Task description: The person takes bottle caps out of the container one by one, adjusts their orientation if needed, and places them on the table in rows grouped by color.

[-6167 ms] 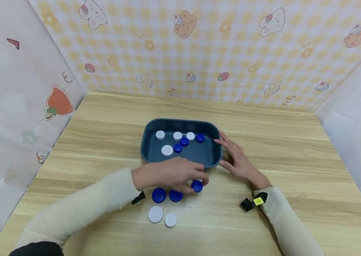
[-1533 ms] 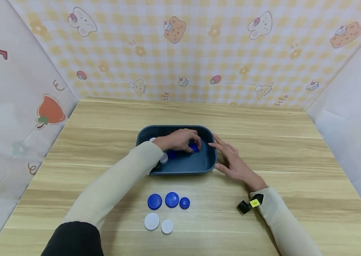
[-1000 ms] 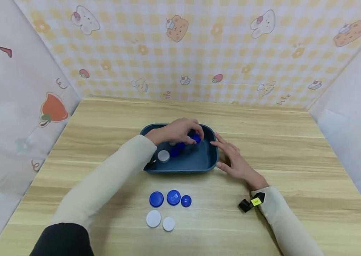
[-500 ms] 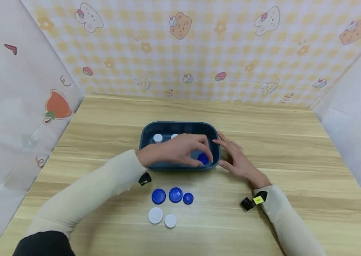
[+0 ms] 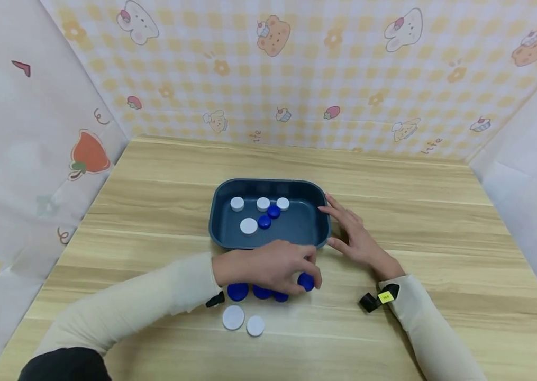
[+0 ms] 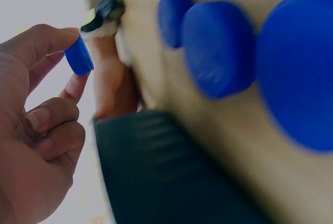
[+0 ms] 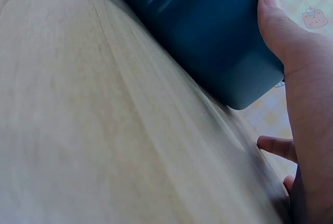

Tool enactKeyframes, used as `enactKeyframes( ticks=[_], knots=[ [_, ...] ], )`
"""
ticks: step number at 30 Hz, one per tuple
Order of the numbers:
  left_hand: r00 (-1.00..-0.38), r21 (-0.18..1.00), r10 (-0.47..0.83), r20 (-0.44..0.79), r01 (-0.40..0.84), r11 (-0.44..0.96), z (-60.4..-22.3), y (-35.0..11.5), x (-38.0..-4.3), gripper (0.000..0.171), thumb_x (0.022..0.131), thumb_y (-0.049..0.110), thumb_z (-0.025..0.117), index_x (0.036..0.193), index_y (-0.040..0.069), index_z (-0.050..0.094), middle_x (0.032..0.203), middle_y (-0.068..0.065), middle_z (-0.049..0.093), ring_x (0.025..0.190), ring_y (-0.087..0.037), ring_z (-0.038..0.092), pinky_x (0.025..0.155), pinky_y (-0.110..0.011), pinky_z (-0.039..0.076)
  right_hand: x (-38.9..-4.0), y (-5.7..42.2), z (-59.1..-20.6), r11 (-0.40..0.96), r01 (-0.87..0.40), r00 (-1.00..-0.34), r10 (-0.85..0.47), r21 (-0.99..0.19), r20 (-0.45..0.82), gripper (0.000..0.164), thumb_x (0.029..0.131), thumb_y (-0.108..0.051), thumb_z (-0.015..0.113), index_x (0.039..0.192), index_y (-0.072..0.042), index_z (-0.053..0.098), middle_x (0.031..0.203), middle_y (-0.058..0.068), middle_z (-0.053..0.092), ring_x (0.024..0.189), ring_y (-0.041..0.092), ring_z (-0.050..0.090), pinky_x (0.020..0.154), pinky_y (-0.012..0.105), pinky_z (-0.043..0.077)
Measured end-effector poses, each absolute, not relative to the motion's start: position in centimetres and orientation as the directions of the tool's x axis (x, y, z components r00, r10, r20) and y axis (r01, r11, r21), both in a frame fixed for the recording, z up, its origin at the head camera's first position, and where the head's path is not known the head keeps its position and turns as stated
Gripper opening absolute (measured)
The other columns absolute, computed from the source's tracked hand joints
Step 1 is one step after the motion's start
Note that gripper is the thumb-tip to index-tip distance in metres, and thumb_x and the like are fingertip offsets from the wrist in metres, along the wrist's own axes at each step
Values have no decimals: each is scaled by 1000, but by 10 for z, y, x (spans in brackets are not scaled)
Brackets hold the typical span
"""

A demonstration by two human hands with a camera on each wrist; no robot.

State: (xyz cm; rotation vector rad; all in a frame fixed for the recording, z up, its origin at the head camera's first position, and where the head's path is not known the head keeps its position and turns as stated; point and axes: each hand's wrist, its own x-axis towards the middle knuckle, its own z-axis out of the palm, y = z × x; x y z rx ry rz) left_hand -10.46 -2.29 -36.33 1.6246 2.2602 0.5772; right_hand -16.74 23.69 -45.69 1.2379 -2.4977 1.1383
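My left hand [image 5: 275, 267] pinches a small blue bottle cap [image 5: 306, 281] between thumb and fingers, just in front of the dark blue tray. The left wrist view shows this blue cap [image 6: 79, 56] at the fingertips, with other fingers curled below. Three blue caps [image 5: 237, 291] stand in a row beside and partly under that hand, and two white caps [image 5: 233, 317] lie nearer the body. My right hand [image 5: 356, 241] rests against the right end of the tray [image 5: 316, 233], fingers spread and relaxed. In the right wrist view its thumb [image 7: 273, 21] touches the tray's rim.
Inside the tray lie several white caps [image 5: 248, 226] and two small blue caps [image 5: 264, 221]. A wooden table [image 5: 420, 211] carries everything. Behind it stands a checked, patterned backdrop [image 5: 230, 95], with pale side panels [image 5: 25, 127] at left and right.
The left hand set down a blue cap in the front row, reached into the tray, took another blue cap and brought it out toward the body. The right hand stayed at the tray's end.
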Motion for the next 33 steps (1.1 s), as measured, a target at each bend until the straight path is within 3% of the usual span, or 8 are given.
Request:
enactKeyframes(
  ticks=[6, 17, 33],
  knots=[
    [-284, 417, 951, -122, 855, 308, -381, -18, -98, 22, 87, 27, 71, 109, 30, 69, 98, 8, 49, 68, -1, 47, 57, -13, 37, -169, 237, -458, 388, -734, -653, -628, -557, 424, 72, 93, -62, 42, 146, -14, 37, 158, 11, 17, 142, 31, 20, 99, 66, 16],
    [-286, 408, 932, -220, 841, 355, -389, -12, -95, 19, 85, 21, 72, 102, 31, 70, 95, 9, 48, 72, -3, 47, 59, -14, 37, -168, 238, -458, 389, -731, -656, -627, -560, 420, 72, 93, -62, 43, 146, -15, 37, 158, 10, 17, 142, 31, 19, 100, 64, 16],
    [-273, 439, 935, -225, 829, 348, -398, -11, -94, 22, 86, 22, 73, 105, 29, 67, 100, 8, 45, 75, -4, 47, 61, -15, 37, -168, 238, -459, 392, -730, -658, -624, -560, 421, 72, 93, -62, 42, 146, -15, 37, 158, 10, 16, 142, 32, 19, 99, 68, 14]
  ],
)
